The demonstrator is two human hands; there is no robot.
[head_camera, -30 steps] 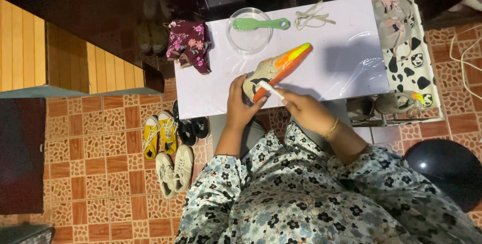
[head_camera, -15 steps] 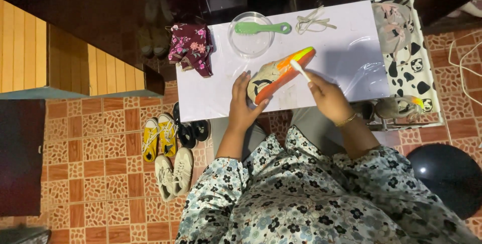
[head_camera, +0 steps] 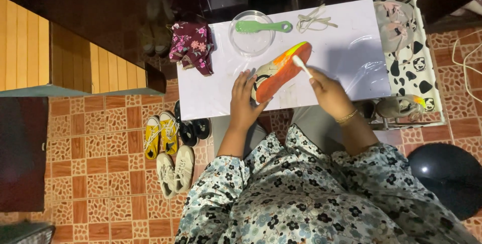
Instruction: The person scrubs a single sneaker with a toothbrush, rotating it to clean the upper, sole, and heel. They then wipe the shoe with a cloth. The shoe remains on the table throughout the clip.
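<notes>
Firmly, the left hand (head_camera: 244,104) grips a glossy orange shoe (head_camera: 279,73) while the right hand (head_camera: 329,92) pinches what seems a thin white brush (head_camera: 301,65).

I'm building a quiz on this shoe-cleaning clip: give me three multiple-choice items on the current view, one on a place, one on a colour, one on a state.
1. Where does the green brush lie?
A. Across the clear bowl
B. On the floor tiles
C. Inside a shoe

2. What colour is the sole of the shoe being cleaned?
A. Blue
B. Orange running to yellow-green
C. Black

3. How is that shoe held?
A. Lying untouched
B. Hanging by its laces
C. Steadied by the left hand while the right hand holds a white toothbrush to it

Answers: 1 A, the brush rests over the bowl's rim; 2 B, the sole shows orange with a yellow-green toe; 3 C, both hands are on it.
</notes>
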